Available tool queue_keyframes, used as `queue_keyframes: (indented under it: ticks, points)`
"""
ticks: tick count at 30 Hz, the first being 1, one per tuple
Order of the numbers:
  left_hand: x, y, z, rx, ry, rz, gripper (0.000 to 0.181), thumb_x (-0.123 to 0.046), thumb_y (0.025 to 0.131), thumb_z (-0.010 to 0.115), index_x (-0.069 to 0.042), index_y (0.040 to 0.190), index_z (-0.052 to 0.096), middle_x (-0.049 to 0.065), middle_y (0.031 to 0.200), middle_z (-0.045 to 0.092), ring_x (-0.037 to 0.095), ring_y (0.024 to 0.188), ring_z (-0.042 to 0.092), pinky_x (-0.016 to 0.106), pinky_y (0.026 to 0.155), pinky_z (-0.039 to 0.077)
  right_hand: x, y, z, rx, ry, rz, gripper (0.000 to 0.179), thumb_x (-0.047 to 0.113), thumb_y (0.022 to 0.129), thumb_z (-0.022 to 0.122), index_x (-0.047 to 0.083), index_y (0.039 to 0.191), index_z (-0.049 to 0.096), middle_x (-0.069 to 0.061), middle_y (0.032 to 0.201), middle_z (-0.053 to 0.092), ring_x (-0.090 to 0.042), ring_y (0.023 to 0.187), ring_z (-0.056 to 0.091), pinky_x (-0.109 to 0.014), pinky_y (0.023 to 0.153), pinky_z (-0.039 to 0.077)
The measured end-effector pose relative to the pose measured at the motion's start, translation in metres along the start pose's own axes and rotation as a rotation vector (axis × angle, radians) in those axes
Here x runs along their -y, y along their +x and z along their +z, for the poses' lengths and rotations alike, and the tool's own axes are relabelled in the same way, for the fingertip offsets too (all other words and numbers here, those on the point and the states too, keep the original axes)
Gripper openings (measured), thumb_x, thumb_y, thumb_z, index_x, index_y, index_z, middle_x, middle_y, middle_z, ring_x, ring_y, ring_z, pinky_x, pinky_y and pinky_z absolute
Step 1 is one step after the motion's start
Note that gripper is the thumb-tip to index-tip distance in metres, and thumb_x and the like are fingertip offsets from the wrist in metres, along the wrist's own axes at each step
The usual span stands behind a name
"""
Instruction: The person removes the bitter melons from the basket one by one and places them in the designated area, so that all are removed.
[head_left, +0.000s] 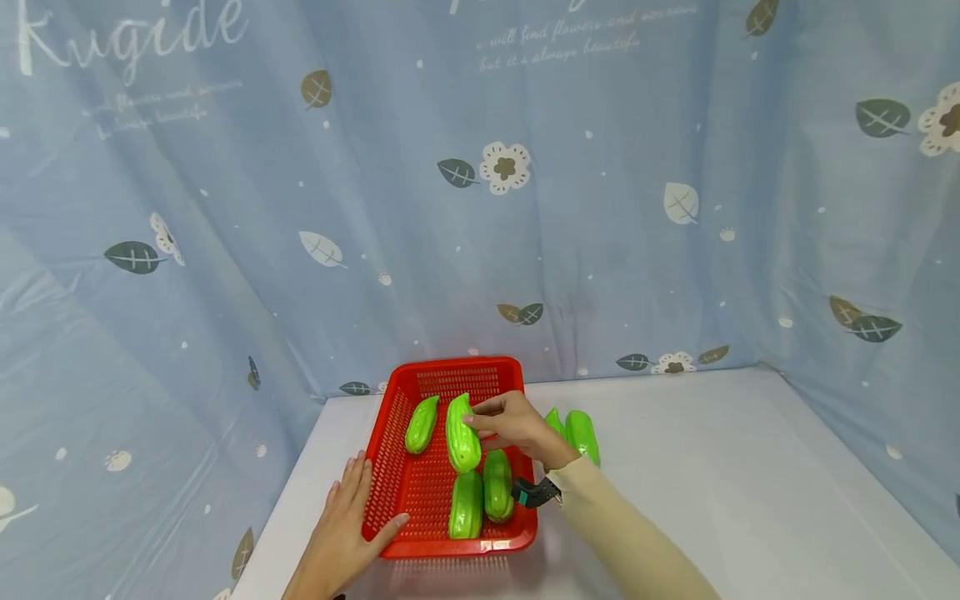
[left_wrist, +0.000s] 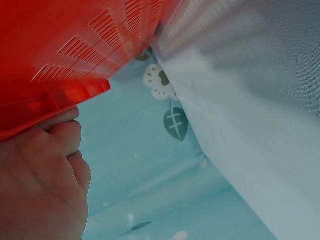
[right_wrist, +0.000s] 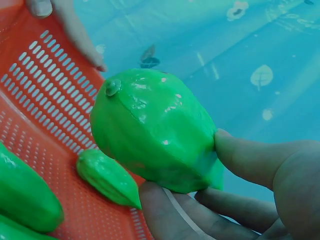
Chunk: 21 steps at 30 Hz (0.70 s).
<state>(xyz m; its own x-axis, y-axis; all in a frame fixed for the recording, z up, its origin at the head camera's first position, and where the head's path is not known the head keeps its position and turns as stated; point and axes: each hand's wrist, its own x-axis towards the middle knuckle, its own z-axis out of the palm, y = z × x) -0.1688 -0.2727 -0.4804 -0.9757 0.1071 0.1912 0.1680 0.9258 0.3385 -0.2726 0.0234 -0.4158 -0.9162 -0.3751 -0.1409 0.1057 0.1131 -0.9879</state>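
Observation:
My right hand (head_left: pixel 517 427) pinches a green ribbed gourd (head_left: pixel 460 442) between thumb and fingers, above the red plastic basket (head_left: pixel 450 548). In the right wrist view, the gourd's blunt end with a small round nub faces the camera. Along the basket's left edge rests my left hand (head_left: pixel 339 523), its fingers straight outside and the thumb over the near corner. The left wrist view shows its knuckles against the rim. Inside the basket lie one gourd (head_left: pixel 422 425) at the far left and two more near the front, including a gourd (head_left: pixel 467 506) beneath the held one.
Right of the basket, on the white table (head_left: pixel 690 467), lie at least two green gourds (head_left: pixel 582 435), partly behind my right wrist. A blue curtain (head_left: pixel 600 250) with leaf and flower prints hangs behind the table and at both sides.

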Motion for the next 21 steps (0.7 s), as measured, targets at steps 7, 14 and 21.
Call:
queue_keyframes:
  ticks: [7,14,21]
  points:
    - [0.000,0.001,0.001,-0.019,-0.004,0.023,0.104,-0.061,0.089,0.068,0.006,0.159,0.030,0.023,0.170,0.025,0.046,0.158,0.023,0.069,0.122,0.026,-0.002,-0.010,-0.021,-0.043,0.010,-0.015,0.050,0.024,0.098,0.072,-0.007,0.136,0.062,-0.024,0.130,0.068,-0.025,0.101,0.075,-0.046,0.088,0.064]
    - [0.000,0.001,0.000,-0.028,-0.011,0.024,0.104,-0.060,0.089,0.069,0.007,0.159,0.030,0.024,0.170,0.025,0.046,0.157,0.023,0.069,0.122,0.025,-0.010,-0.018,-0.041,-0.016,0.014,-0.058,0.053,0.022,0.101,0.068,-0.013,0.139,0.056,-0.028,0.132,0.066,-0.027,0.103,0.076,-0.046,0.090,0.063]
    - [0.000,0.001,0.000,-0.018,-0.013,0.016,0.105,-0.061,0.088,0.068,0.006,0.160,0.029,0.024,0.170,0.025,0.047,0.157,0.022,0.069,0.122,0.024,-0.013,-0.031,-0.058,-0.032,-0.016,-0.068,0.054,0.026,0.102,0.066,-0.012,0.139,0.057,-0.025,0.129,0.070,-0.023,0.102,0.076,-0.048,0.093,0.062]
